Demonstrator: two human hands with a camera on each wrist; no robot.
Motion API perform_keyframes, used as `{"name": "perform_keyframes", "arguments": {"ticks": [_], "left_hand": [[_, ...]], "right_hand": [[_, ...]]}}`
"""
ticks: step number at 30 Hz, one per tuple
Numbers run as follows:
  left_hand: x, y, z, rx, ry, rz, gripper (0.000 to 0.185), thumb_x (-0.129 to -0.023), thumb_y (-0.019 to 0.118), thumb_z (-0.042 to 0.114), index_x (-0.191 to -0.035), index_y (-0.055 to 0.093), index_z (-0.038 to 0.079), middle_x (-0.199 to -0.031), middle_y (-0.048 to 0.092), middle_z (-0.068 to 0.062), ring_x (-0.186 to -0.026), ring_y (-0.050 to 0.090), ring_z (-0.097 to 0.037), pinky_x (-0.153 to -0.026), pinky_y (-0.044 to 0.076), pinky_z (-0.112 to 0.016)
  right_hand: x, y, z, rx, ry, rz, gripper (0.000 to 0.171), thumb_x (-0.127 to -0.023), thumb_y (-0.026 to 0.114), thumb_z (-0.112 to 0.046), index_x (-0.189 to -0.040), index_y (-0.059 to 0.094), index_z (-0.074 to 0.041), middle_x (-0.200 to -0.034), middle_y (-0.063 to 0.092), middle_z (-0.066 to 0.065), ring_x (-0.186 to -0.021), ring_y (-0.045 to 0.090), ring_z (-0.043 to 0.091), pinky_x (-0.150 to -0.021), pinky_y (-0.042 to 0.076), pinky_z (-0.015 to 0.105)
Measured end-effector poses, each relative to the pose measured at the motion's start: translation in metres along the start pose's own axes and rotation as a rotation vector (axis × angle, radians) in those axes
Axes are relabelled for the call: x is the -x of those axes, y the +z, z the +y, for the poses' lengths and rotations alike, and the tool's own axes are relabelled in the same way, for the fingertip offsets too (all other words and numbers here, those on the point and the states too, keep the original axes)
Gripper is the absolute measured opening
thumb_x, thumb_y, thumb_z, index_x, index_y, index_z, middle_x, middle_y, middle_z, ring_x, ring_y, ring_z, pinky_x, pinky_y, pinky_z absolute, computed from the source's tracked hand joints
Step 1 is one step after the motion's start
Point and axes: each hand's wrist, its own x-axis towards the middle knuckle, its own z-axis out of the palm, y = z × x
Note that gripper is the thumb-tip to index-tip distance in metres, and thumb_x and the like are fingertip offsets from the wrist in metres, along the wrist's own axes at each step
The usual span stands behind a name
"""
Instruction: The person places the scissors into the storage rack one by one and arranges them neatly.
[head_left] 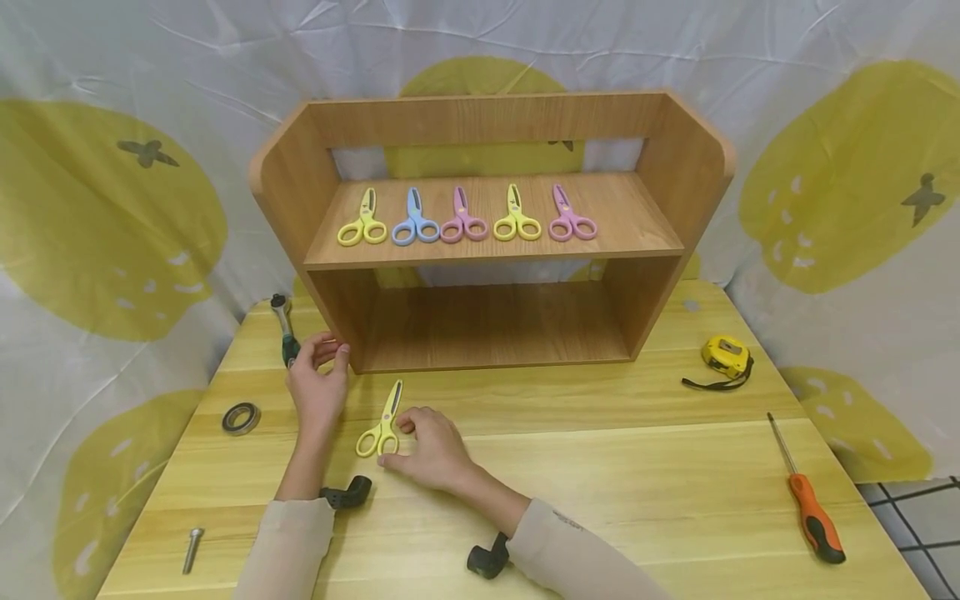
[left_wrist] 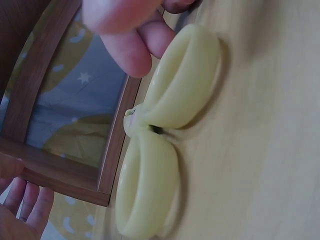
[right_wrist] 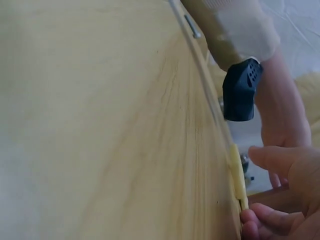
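**Head view: right hand on yellow scissors, left hand at shelf corner**

Head view: yellow scissors (head_left: 382,423) lie flat on the bench (head_left: 600,467), just in front of the shelf (head_left: 491,225), blades pointing to 12 o'clock. Right hand (head_left: 431,450) rests at 3 o'clock of the handles, fingertips touching the loops; grip loose, fingers lightly bent, nothing enclosed. Left hand (head_left: 318,379) sits at 10 o'clock of the scissors, thumb and fingers relaxed against the shelf's lower left corner, holding nothing. Left wrist view: fingertips (left_wrist: 130,50) lie at the upper handle loop (left_wrist: 187,80).

Five scissors (head_left: 465,218) line the shelf board. Screwdriver (head_left: 806,496) and tape measure (head_left: 726,357) lie at 3 o'clock.
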Motion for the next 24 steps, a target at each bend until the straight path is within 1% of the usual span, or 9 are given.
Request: {"name": "perform_keyframes", "arguments": {"ticks": [3, 7, 10, 12, 15, 17, 20, 24], "left_hand": [[-0.001, 0.0, 0.001, -0.003, 0.002, 0.001, 0.029, -0.1, 0.068, 0.019, -0.127, 0.066, 0.007, -0.11, 0.072, -0.01, -0.096, 0.061, 0.0, -0.074, 0.048, -0.006], [-0.001, -0.001, 0.002, -0.001, -0.005, -0.006, 0.03, -0.1, 0.068, 0.02, -0.127, 0.066, 0.007, -0.111, 0.072, -0.01, -0.096, 0.061, 0.001, -0.075, 0.047, -0.009], [0.002, -0.002, 0.002, -0.004, -0.012, -0.008, 0.03, -0.1, 0.068, 0.019, -0.127, 0.066, 0.007, -0.111, 0.073, -0.01, -0.096, 0.061, 0.0, -0.075, 0.047, -0.008], [0.003, -0.002, 0.002, -0.005, -0.014, -0.009, 0.029, -0.1, 0.068, 0.019, -0.127, 0.066, 0.007, -0.111, 0.073, -0.01, -0.096, 0.061, 0.0, -0.074, 0.047, -0.008], [0.003, -0.002, 0.004, 0.002, -0.014, -0.007, 0.03, -0.101, 0.068, 0.02, -0.127, 0.066, 0.007, -0.111, 0.072, -0.01, -0.098, 0.062, -0.003, -0.073, 0.047, -0.008], [0.003, -0.002, 0.004, 0.007, -0.013, -0.006, 0.03, -0.101, 0.067, 0.02, -0.128, 0.066, 0.007, -0.111, 0.072, -0.01, -0.099, 0.063, -0.005, -0.073, 0.047, -0.009], [0.002, -0.001, 0.004, 0.004, -0.01, -0.002, 0.03, -0.101, 0.068, 0.02, -0.127, 0.066, 0.007, -0.111, 0.072, -0.01, -0.099, 0.063, -0.005, -0.073, 0.047, -0.009], [0.003, -0.001, 0.004, -0.002, -0.012, 0.003, 0.029, -0.1, 0.068, 0.019, -0.127, 0.066, 0.007, -0.111, 0.073, -0.011, -0.097, 0.062, -0.002, -0.073, 0.046, -0.01]], "right_hand": [[-0.003, 0.001, 0.0, 0.025, -0.007, 0.01, 0.054, -0.079, 0.086, -0.048, -0.118, 0.069, -0.014, -0.107, 0.068, -0.004, -0.099, 0.06, 0.008, -0.092, 0.047, 0.029], [-0.005, 0.004, -0.003, 0.077, 0.016, 0.015, 0.058, -0.075, 0.089, -0.052, -0.117, 0.07, -0.017, -0.104, 0.066, -0.007, -0.096, 0.058, 0.006, -0.088, 0.046, 0.026], [-0.005, 0.007, -0.007, 0.138, 0.05, 0.011, 0.061, -0.071, 0.091, -0.055, -0.115, 0.07, -0.019, -0.103, 0.065, -0.008, -0.094, 0.058, 0.007, -0.086, 0.046, 0.026], [-0.005, 0.01, -0.009, 0.191, 0.068, 0.01, 0.063, -0.069, 0.091, -0.058, -0.114, 0.069, -0.021, -0.103, 0.064, -0.009, -0.097, 0.059, 0.009, -0.087, 0.047, 0.028], [-0.008, 0.011, -0.011, 0.252, 0.082, 0.009, 0.063, -0.069, 0.09, -0.059, -0.115, 0.069, -0.022, -0.105, 0.065, -0.008, -0.1, 0.06, 0.012, -0.089, 0.048, 0.029], [-0.009, 0.011, -0.012, 0.27, 0.081, 0.014, 0.06, -0.071, 0.089, -0.058, -0.115, 0.069, -0.022, -0.105, 0.065, -0.007, -0.1, 0.061, 0.013, -0.088, 0.048, 0.028], [-0.011, 0.01, -0.011, 0.266, 0.067, 0.026, 0.054, -0.073, 0.089, -0.051, -0.113, 0.071, -0.02, -0.099, 0.066, -0.006, -0.091, 0.059, 0.011, -0.08, 0.047, 0.025], [-0.011, 0.007, -0.011, 0.245, 0.06, 0.029, 0.046, -0.075, 0.089, -0.041, -0.112, 0.074, -0.018, -0.091, 0.063, -0.007, -0.08, 0.055, 0.007, -0.068, 0.042, 0.021]]}}
